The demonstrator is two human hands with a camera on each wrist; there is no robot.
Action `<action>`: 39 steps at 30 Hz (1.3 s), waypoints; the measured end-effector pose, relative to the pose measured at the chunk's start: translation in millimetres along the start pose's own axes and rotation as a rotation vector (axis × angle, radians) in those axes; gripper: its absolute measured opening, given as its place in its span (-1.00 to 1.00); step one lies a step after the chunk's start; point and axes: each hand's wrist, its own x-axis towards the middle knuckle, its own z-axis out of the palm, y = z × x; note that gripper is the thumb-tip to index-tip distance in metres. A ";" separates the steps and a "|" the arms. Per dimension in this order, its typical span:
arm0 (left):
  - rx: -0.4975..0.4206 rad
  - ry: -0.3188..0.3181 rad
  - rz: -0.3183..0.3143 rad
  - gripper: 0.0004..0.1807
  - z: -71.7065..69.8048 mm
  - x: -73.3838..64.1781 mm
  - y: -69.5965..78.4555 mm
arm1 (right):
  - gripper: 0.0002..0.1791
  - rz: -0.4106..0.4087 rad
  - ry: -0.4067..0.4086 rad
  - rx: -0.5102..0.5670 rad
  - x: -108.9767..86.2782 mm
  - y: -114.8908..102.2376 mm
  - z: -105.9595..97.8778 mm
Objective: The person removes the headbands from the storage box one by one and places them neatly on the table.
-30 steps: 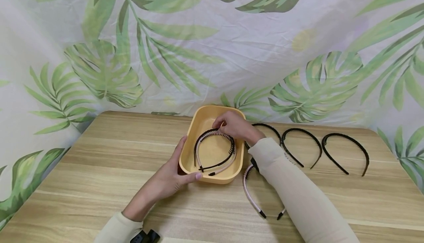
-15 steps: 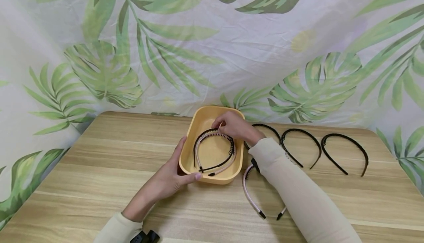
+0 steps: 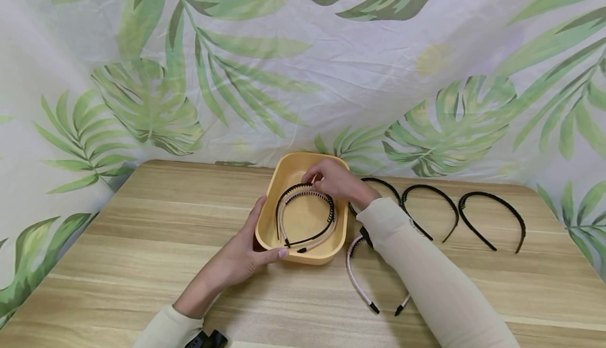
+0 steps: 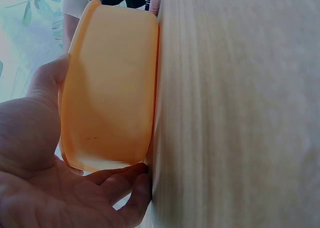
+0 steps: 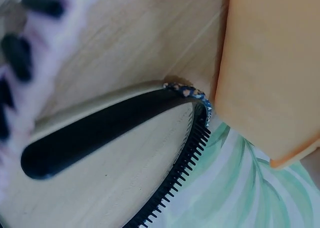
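Observation:
My left hand point(image 3: 241, 256) grips the near-left corner of a yellow plastic bin point(image 3: 326, 257), thumb over the rim. In the left wrist view its fingers point(image 4: 120, 185) curl against the wall of the bin point(image 4: 110, 82), low by the tabletop. Inside lie a black toothed headband point(image 3: 279, 211) and a pink headband point(image 3: 326, 236) with black teeth and tips, overlapping. My right hand point(image 3: 333, 179) reaches over the right rim and pinches the top of the black headband; its fingertips are partly hidden. The right wrist view shows the outer wall of the bin point(image 5: 270, 67), but not the fingers.
Three black headbands lie in a row at the back right, such as the rightmost one point(image 3: 502, 198); the leftmost point(image 5: 100, 130) is partly behind my right wrist. A pink headband point(image 3: 356, 279) lies under my right forearm. A leaf-print cloth point(image 3: 265, 74) hangs behind the wooden table point(image 3: 165, 232).

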 end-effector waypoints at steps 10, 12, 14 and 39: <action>-0.007 0.001 -0.003 0.33 0.2 0.2 -0.3 | -0.65 0.005 0.005 0.030 -3.1 -0.6 -1.6; -0.009 0.003 -0.003 0.33 0.3 0.3 -0.5 | -0.64 0.003 0.010 0.037 -4.0 -0.8 -2.2; -0.007 0.003 -0.003 0.33 0.4 0.2 -0.6 | -0.64 0.001 0.014 0.042 -5.1 -0.7 -2.6; -0.021 -0.005 0.011 0.33 -0.7 0.7 0.1 | -0.68 -0.010 0.025 0.068 -18.4 -14.7 -16.1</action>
